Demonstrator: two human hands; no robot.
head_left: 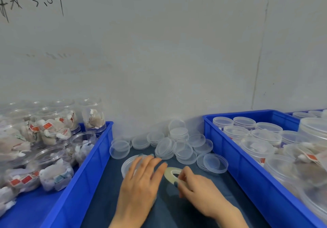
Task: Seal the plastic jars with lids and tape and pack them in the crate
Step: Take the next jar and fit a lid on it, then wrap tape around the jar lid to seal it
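Note:
My left hand [141, 180] lies flat with fingers spread over a clear lid [127, 164] on the dark blue cloth [104, 188]; I cannot tell whether it grips the lid. My right hand [196, 183] pinches a pale roll of clear tape [169, 173] just right of the left fingertips. A heap of clear lids [178, 144] lies behind both hands. Open jars filled with tea bags [51, 173] stand in the left blue crate [93, 158]. Lidded jars [256, 146] fill the right blue crate [235, 158].
A grey wall [159, 59] rises directly behind the lids, with black handwriting at the upper left. The two crates flank the cloth on both sides, leaving a narrow strip between them. A second blue crate edge [304, 111] shows at the far right.

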